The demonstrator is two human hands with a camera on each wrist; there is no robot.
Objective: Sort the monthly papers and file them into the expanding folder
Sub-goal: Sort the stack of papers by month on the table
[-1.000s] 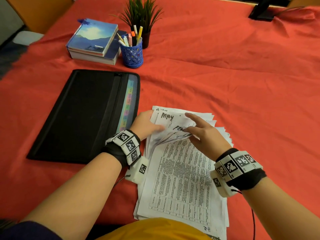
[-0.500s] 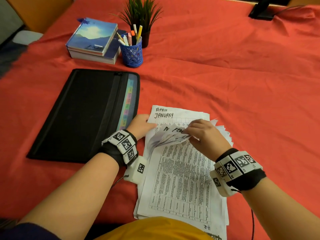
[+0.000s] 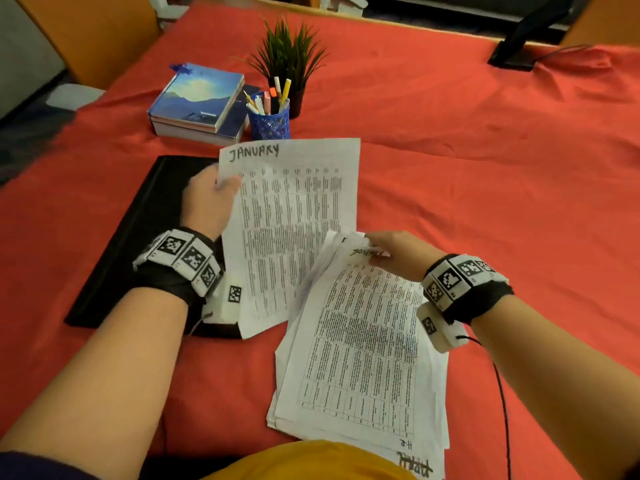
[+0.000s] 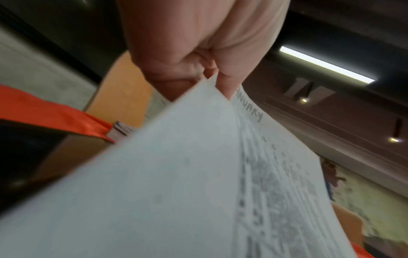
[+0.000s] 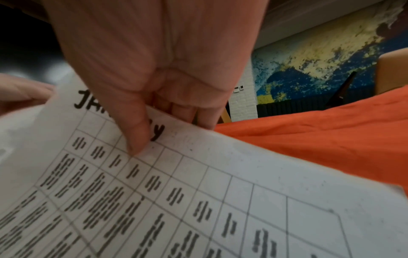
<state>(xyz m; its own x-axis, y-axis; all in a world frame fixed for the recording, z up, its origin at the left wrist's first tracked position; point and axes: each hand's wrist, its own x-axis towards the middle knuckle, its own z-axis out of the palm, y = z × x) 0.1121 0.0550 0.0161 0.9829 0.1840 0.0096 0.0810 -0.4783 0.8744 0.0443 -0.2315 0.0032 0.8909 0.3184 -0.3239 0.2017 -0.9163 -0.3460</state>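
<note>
My left hand pinches the upper left edge of a printed sheet headed JANUARY and holds it up, tilted, over the black expanding folder. The left wrist view shows that sheet between thumb and fingers of the left hand. My right hand pinches the far end of the paper stack, thumb on top of a sheet also headed JANUARY with the fingers of the right hand under it. The stack's near end lies on the red cloth.
At the back left stand stacked books, a blue pen cup and a small potted plant. A black monitor stand sits at the far right. Red cloth covers the table; a wrist cable trails on the right.
My left hand has taken a JANUARY sheet out of the stack and raised it to the left over the folder. My right hand now grips the stack's far end, lifted slightly.
</note>
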